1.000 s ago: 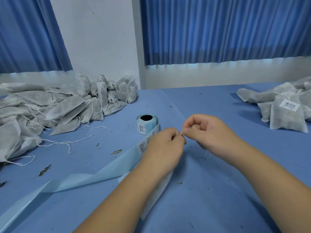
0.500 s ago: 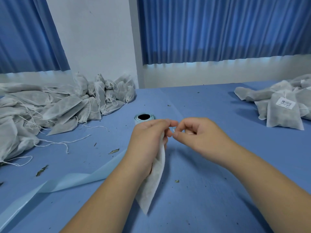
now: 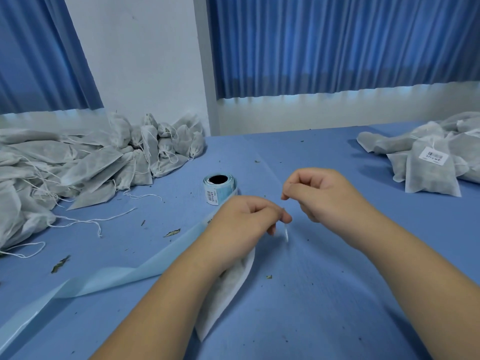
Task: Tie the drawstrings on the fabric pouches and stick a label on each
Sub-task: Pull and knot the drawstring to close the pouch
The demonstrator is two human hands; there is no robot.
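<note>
Fabric pouch [image 3: 228, 294] gripped in curled left hand [image 3: 244, 224]; drawstring [image 3: 286, 233] pinched by right hand [image 3: 324, 198]; label roll [image 3: 220, 189] behind, on worktop [image 3: 337, 294]

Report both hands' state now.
Left hand: closed, grips the pouch.
Right hand: closed, pinches the drawstring.

Hands: the left hand [image 3: 244, 222] and the right hand [image 3: 319, 196] are both showing bare.
Forearms: the left forearm [image 3: 166, 307] and the right forearm [image 3: 415, 268] are showing bare down to the lower edge.
</note>
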